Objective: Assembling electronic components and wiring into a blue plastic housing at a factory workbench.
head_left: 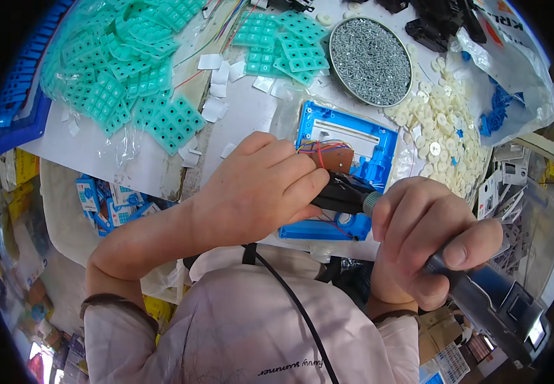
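My right hand [434, 237] is closed round a dark grey power screwdriver [475, 294]. Its knurled grey collar [372, 202] points left, toward a black plastic part [338, 193]. The fingers of my left hand [267, 182] are closed on that black part, over a blue plastic housing [386, 150] lying on the table. Inside the housing sit a brown circuit board [334, 157] and thin coloured wires [318, 146]. The screwdriver's tip is hidden, and so is the underside of the black part.
A round dish of small screws [372, 61] stands behind the housing. White plastic discs [440, 141] are heaped to its right, near a plastic bag [511, 96]. Turquoise rubber keypads [123, 70] pile up at the back left. White paper squares [216, 80] lie between.
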{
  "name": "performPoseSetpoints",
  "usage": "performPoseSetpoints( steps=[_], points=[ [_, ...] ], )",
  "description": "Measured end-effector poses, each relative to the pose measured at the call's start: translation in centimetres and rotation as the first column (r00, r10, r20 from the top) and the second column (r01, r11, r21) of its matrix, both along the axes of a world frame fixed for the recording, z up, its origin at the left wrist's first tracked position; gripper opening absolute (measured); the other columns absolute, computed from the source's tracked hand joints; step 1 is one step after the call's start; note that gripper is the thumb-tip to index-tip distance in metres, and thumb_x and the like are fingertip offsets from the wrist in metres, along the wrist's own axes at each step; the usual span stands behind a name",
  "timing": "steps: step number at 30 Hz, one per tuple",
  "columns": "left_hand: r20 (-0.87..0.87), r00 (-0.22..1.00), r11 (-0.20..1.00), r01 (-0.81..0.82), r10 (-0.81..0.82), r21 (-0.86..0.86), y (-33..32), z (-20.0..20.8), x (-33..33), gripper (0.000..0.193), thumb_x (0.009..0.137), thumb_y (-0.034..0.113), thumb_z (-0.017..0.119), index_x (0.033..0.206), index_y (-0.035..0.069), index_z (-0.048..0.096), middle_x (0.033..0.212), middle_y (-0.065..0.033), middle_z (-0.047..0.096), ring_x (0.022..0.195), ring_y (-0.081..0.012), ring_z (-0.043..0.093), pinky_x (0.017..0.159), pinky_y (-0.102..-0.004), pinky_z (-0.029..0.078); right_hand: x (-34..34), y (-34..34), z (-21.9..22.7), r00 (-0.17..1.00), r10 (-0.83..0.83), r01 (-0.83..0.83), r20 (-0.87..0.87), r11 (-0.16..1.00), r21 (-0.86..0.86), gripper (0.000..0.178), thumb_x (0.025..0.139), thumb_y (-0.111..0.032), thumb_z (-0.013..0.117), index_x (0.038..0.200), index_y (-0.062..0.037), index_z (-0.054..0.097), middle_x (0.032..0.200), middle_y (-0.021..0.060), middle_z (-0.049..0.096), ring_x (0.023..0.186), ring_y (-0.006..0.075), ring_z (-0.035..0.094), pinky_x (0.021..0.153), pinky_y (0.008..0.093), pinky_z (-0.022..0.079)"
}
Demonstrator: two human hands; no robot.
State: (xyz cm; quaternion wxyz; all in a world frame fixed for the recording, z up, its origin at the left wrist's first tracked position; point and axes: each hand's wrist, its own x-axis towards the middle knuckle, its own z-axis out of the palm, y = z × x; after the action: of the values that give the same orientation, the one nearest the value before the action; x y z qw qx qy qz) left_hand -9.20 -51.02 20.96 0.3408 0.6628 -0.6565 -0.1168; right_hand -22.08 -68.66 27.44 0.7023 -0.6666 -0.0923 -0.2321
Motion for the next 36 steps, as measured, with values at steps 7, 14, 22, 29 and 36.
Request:
performPoseSetpoints(
  steps=[7,14,22,29,36],
  points=[
    [-0.035,0.999,1.0,-0.004,0.003,-0.031,-0.1,-0.2,0.1,0.051,0.072,0.03,0.081,0.112,0.002,0.066,0.101,-0.0064,0.064,0.088,-0.0244,0.059,0.081,-0.0398,0.044,0.4,0.1,-0.7,0.999,-0.003,0.004,0.042,0.999,-0.038,0.033,0.091,-0.03,0.077,0.106,-0.0188,0.049,0.07,-0.0043,0.058,0.054,0.0098,0.054,0.053,0.0283,0.05],
    [-0.036,0.999,0.999,-0.004,0.002,-0.043,-0.2,-0.3,0.0,0.052,0.071,0.029,0.081,0.113,0.002,0.064,0.101,-0.0055,0.063,0.087,-0.0233,0.058,0.08,-0.039,0.044,0.4,-0.1,-0.9,0.99,0.067,-0.062,0.122,0.997,-0.045,0.03,0.091,-0.016,0.077,0.102,-0.0097,0.05,0.074,0.0042,0.063,0.059,0.0177,0.061,0.056,0.0353,0.056],
    [-0.032,0.999,0.992,-0.031,0.028,-0.119,-0.2,-0.8,-0.4,0.049,0.073,0.028,0.08,0.112,0.004,0.063,0.098,-0.004,0.062,0.085,-0.0221,0.058,0.077,-0.0372,0.043,0.1,0.3,-0.9,0.99,0.085,-0.073,0.116,0.992,-0.104,0.031,0.089,-0.016,0.079,0.102,-0.0102,0.051,0.076,0.0039,0.065,0.06,0.0178,0.063,0.058,0.0359,0.058],
    [-0.002,0.999,0.985,-0.05,0.05,-0.164,-0.3,-1.4,-0.7,0.047,0.075,0.027,0.078,0.111,0.003,0.063,0.097,-0.0045,0.062,0.085,-0.0216,0.058,0.077,-0.0364,0.043,0.4,1.3,-1.5,0.981,0.05,-0.017,0.189,0.985,-0.173,0.031,0.087,-0.014,0.08,0.102,-0.0095,0.053,0.073,0.0054,0.065,0.06,0.0187,0.062,0.057,0.0357,0.059],
    [0.002,0.998,0.982,-0.058,0.06,-0.178,-0.5,-1.4,-0.7,0.046,0.075,0.027,0.078,0.11,0.002,0.063,0.097,-0.0044,0.062,0.084,-0.0215,0.058,0.076,-0.0365,0.043,0.0,1.4,-1.2,0.989,-0.006,0.035,0.149,0.98,-0.198,0.032,0.09,-0.018,0.078,0.102,-0.0095,0.05,0.076,0.0059,0.065,0.06,0.0186,0.062,0.057,0.0363,0.058]
  ],
)
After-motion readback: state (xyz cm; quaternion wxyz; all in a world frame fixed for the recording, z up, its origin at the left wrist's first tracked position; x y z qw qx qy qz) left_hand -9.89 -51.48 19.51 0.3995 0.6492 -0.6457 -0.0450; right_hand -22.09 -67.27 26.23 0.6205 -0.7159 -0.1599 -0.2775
